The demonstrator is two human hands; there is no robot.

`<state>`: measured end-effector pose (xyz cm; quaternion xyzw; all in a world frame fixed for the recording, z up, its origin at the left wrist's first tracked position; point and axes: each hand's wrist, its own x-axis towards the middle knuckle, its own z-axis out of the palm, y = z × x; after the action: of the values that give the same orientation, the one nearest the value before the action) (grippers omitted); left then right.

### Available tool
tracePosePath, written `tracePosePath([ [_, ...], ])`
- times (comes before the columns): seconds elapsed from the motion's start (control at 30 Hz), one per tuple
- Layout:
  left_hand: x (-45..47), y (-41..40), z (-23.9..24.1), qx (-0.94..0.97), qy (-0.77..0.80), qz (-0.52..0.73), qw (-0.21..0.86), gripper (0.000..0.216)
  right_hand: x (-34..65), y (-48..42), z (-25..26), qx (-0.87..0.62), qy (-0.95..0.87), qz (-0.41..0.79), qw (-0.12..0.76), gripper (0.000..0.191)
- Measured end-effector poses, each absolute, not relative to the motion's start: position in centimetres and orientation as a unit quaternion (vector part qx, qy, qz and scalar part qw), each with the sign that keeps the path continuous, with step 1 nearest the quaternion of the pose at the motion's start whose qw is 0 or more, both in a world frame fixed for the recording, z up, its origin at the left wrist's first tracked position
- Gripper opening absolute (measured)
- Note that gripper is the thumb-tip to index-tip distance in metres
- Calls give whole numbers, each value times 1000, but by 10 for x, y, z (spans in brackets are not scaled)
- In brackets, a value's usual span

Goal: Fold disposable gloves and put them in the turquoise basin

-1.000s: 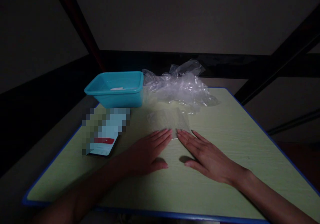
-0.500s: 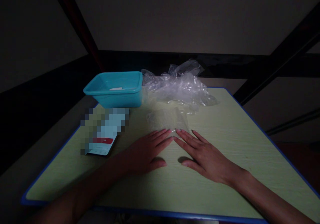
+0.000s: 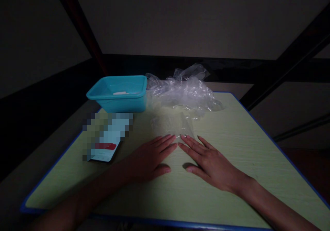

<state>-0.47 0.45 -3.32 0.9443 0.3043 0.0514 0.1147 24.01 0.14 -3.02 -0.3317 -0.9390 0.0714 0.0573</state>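
My left hand (image 3: 153, 158) lies palm down with its fingers stretched out and holds nothing. Facing it, my right hand (image 3: 210, 162) is also flat, fingers spread, with nothing in it. The fingertips of both hands rest at the near edge of a small clear plastic bag (image 3: 171, 122) that lies flat. Behind that bag is a crumpled heap of clear plastic bags (image 3: 187, 91).
A turquoise plastic basket (image 3: 121, 103) with something white inside stands at the back left. A phone with a lit screen (image 3: 105, 153), partly pixelated, lies left of my left hand. The pale green table (image 3: 247, 148) has a blue edge.
The whole view has shifted very slightly. Both hands keep the same flat pose at the bag's edge, and no object has visibly moved on the table.
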Motion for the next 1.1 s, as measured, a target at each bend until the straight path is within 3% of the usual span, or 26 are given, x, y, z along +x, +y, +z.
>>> tracePosePath([
  [1.1, -51, -23, -33, 927, 363, 36, 92, 63, 262, 1, -34, -340, -934, 70, 84, 65],
])
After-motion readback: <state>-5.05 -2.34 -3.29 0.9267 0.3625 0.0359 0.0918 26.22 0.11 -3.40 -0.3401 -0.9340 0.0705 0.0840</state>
